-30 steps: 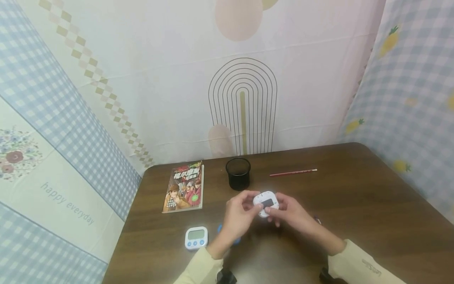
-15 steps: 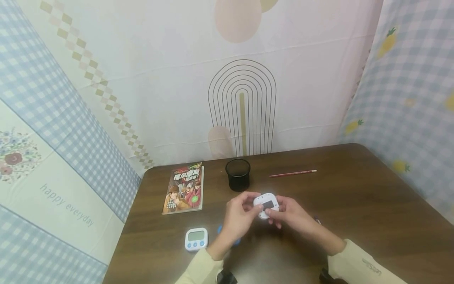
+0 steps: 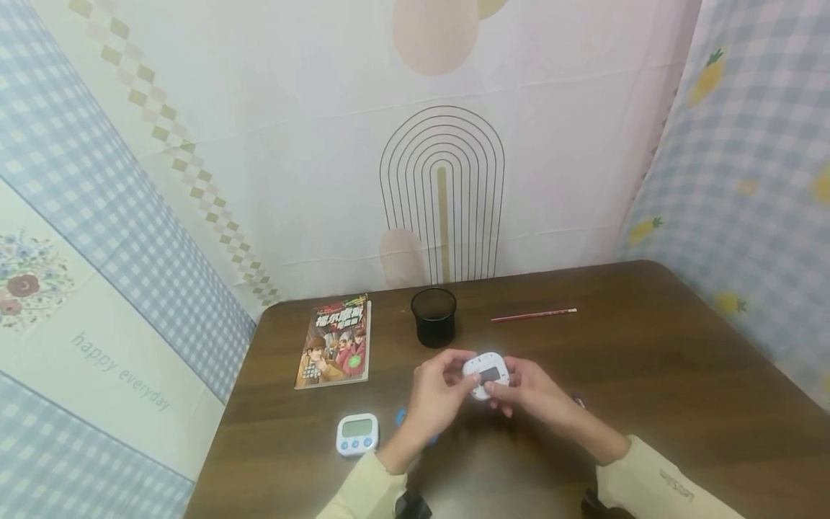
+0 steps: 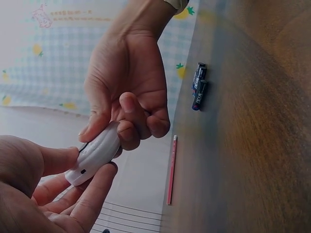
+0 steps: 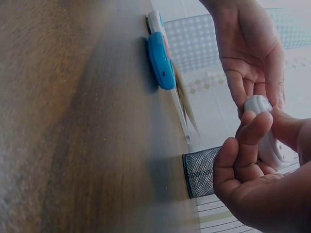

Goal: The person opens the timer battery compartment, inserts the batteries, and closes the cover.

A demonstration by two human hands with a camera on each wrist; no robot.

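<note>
Both hands hold a small white rounded timer (image 3: pixel 480 365) in front of the chest, its dark rectangular patch facing up. My left hand (image 3: pixel 436 395) grips its left side, thumb on the face. From the other side my right hand (image 3: pixel 540 389) pinches it, with the thumb pressing beside the dark patch. The left wrist view shows the timer's edge (image 4: pixel 99 151) between both sets of fingers. A white timer with blue buttons (image 3: pixel 357 435) lies left of the left forearm. Partly hidden by that forearm is a blue timer (image 5: pixel 160 60), plainer in the right wrist view.
Two batteries (image 4: pixel 199 87) lie on the wooden table (image 3: pixel 648 346), largely behind the right forearm in the head view. A black mesh pen holder (image 3: pixel 435 324) stands beyond the hands. A comic-style book (image 3: pixel 333 346) lies back left, a red pencil (image 3: pixel 534 315) back right.
The hands and the held timer stay almost in place. Only a slight shift of the head view shows.
</note>
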